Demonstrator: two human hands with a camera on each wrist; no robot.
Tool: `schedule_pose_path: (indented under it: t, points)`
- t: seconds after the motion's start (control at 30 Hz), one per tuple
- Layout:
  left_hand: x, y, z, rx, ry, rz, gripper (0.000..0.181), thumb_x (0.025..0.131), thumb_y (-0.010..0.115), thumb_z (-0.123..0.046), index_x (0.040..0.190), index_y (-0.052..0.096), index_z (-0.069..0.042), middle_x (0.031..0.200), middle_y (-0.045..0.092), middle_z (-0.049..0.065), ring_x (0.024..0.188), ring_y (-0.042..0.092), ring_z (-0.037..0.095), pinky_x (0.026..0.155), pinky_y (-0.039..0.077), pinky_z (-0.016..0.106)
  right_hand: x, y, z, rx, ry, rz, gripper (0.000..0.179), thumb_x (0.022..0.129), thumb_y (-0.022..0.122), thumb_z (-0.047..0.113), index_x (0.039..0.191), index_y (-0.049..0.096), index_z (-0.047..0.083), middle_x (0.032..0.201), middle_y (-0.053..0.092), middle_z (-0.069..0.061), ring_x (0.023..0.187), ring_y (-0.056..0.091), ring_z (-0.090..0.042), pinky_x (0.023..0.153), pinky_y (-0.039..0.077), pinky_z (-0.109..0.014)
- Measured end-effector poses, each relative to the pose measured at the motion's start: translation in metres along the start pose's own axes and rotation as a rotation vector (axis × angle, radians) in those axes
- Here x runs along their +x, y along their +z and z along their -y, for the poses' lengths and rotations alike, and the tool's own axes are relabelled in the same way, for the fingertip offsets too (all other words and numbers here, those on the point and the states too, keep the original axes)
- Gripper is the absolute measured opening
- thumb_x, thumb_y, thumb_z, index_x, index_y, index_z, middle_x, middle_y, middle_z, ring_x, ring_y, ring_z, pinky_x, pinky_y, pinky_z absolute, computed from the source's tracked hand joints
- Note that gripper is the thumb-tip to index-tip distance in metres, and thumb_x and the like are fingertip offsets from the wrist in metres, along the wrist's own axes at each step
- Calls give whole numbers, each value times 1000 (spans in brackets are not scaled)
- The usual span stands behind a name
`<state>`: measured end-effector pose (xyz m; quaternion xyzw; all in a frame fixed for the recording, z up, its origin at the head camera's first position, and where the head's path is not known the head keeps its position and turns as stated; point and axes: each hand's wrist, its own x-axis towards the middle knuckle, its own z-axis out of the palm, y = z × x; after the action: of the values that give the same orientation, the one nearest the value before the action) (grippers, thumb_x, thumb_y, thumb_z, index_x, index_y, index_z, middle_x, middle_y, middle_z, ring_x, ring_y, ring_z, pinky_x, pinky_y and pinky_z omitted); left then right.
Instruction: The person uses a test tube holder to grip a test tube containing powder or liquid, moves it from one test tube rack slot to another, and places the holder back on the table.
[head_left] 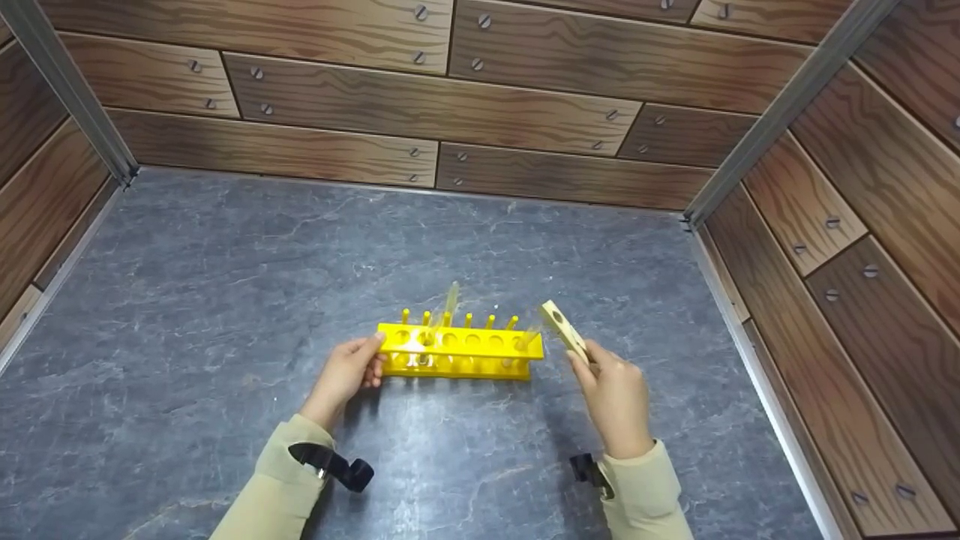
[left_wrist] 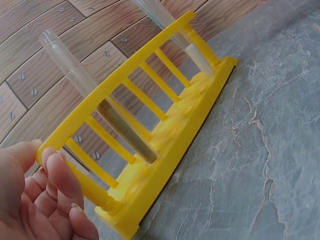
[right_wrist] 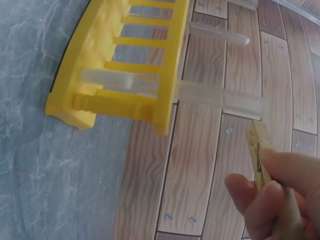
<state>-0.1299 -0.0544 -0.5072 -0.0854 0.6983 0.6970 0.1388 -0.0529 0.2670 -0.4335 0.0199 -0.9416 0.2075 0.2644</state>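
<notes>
My left hand [head_left: 346, 375] grips the left end of a yellow test tube rack [head_left: 465, 343], thumb on its upper bar. In the left wrist view, a test tube with brownish contents [left_wrist: 122, 127] leans in a hole near that hand. A second test tube, white at its bottom [left_wrist: 199, 60], occupies the far end hole. Behind the rack, a clear tube [right_wrist: 220, 33] shows its rounded end in the right wrist view. Between thumb and fingers, my right hand [head_left: 616, 394] holds a wooden test tube clamp [head_left: 562, 328]. The clamp's tip is close to the white-bottomed tube's mouth.
The rack stands on a grey marbled tabletop [head_left: 225, 300]. Wood-plank-patterned walls [head_left: 337, 82] with metal corner strips enclose the back and both sides. A row of yellow pegs [head_left: 491, 321] sticks up along the rack's rear. Dark wrist straps [head_left: 330, 465] sit over both sleeves.
</notes>
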Motion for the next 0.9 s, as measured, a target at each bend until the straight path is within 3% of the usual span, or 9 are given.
schedule_pose_path:
  t: [0.23, 0.53, 0.9]
  points:
    - [0, 0, 1, -3, 15, -5, 37, 97, 51, -26, 77, 59, 4, 55, 49, 2, 44, 44, 10, 46, 40, 22, -4, 4, -11, 0, 54, 35, 17, 85, 69, 15, 92, 68, -1, 71, 65, -13, 56, 63, -23, 46, 48, -34]
    - [-1, 1, -1, -10, 3, -7, 37, 96, 52, -26, 75, 58, 3, 55, 50, 2, 43, 45, 9, 45, 39, 21, -9, 10, -21, -9, 99, 63, 15, 87, 67, 17, 84, 67, 3, 60, 60, -6, 41, 49, -9, 38, 37, -25]
    - [0, 0, 0, 14, 16, 3, 37, 97, 50, -25, 80, 59, 6, 55, 50, 2, 44, 45, 11, 46, 39, 21, -12, 15, -28, -35, 117, 81, 16, 88, 67, 17, 85, 66, 2, 56, 57, -4, 39, 44, -9, 36, 35, -25]
